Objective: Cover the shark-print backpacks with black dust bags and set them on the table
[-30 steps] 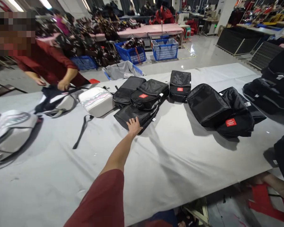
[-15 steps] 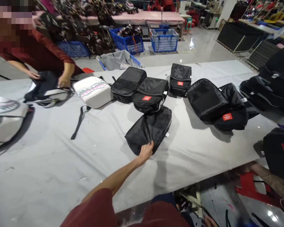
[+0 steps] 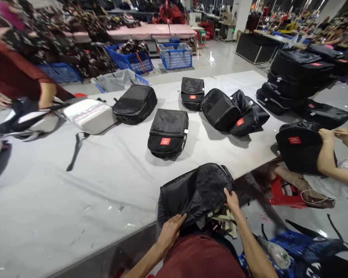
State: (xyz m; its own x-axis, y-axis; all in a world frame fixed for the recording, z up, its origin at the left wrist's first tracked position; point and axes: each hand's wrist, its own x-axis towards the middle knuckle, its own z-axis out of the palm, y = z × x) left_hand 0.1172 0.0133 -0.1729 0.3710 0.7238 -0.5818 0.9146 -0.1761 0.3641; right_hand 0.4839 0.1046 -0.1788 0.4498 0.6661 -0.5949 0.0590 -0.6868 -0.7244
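Observation:
A black bag [image 3: 195, 189] lies tilted across the near edge of the white-covered table [image 3: 104, 200], close to my body. My left hand [image 3: 171, 231] grips its lower left edge. At the bag's right end, my right hand [image 3: 231, 200] has its fingers closed on the rim. Beyond it, a black backpack with a red label [image 3: 168, 133] lies flat on the table. Another black backpack [image 3: 135, 103] rests behind that one to the left, beside a white patterned backpack [image 3: 89, 116].
More black bags [image 3: 220, 110] lie farther right, near a tall stack [image 3: 301, 73]. At right a seated person's hands hold a black bag [image 3: 300, 146]. At left another person's arm [image 3: 48, 94] handles a white bag. Blue baskets [image 3: 175, 56] stand behind the table.
The black bag has come nearer to my body and the table edge. My right hand now holds it too. The view has turned right, and the labelled backpack lies apart from the bag.

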